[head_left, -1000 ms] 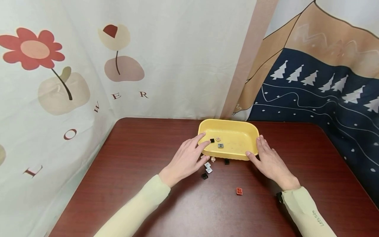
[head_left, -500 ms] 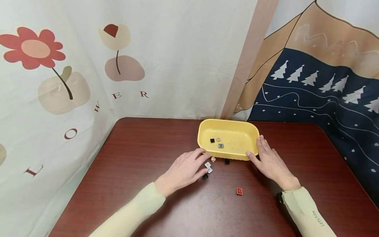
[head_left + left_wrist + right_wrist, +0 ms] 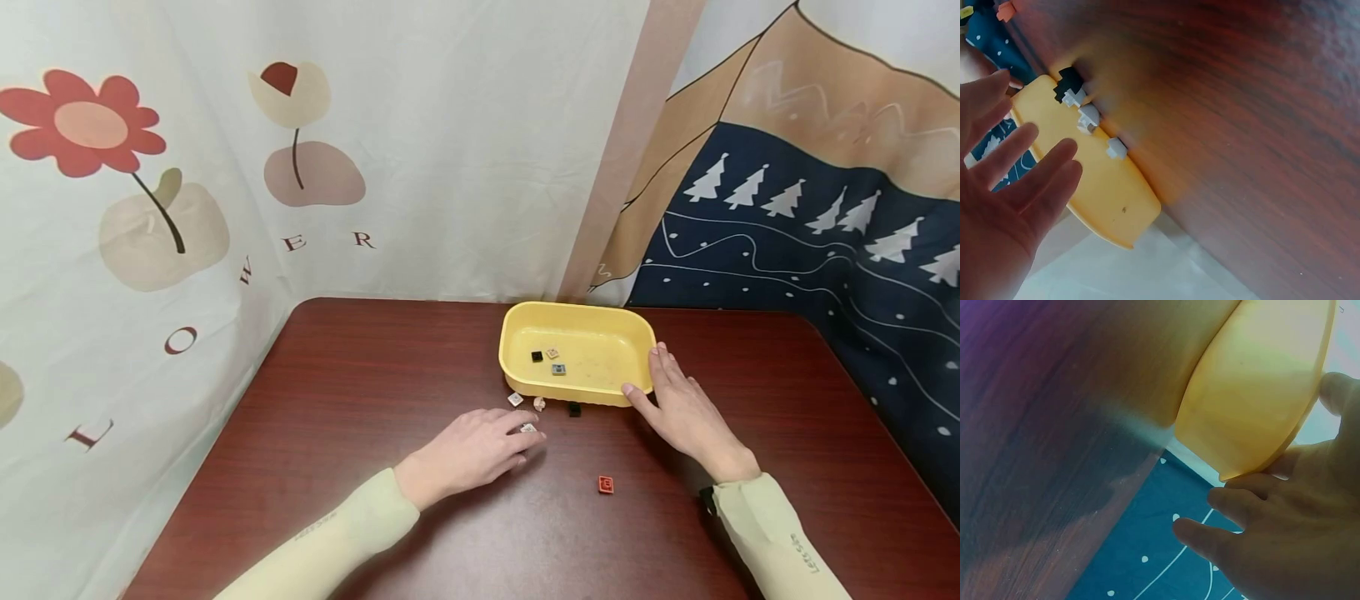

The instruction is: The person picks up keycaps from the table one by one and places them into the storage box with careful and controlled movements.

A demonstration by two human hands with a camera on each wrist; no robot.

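Note:
My left hand (image 3: 472, 450) hovers low over the table with fingers relaxed, fingertips right at a white keycap-like square piece (image 3: 528, 428). Its fingers look spread in the left wrist view, where a black piece (image 3: 1070, 81) shows beyond them. Along the front of the yellow tray (image 3: 592, 393) lie another white piece (image 3: 515, 399), a pale pinkish piece (image 3: 539, 404) and a black square (image 3: 575, 409). My right hand (image 3: 686, 412) rests against the tray's right front corner, thumb at the front rim and straight fingers along the side.
Inside the tray sit a black piece (image 3: 537, 357), a cream piece (image 3: 552, 353) and a grey piece (image 3: 558, 369). A red piece (image 3: 606, 485) lies nearer me on the dark wooden table (image 3: 360, 367). A printed curtain (image 3: 465, 167) hangs behind the table.
My left hand has drawn back from over the tray toward me, down to the pieces in front, uncovering the white one by the rim. The right hand and tray stay put.

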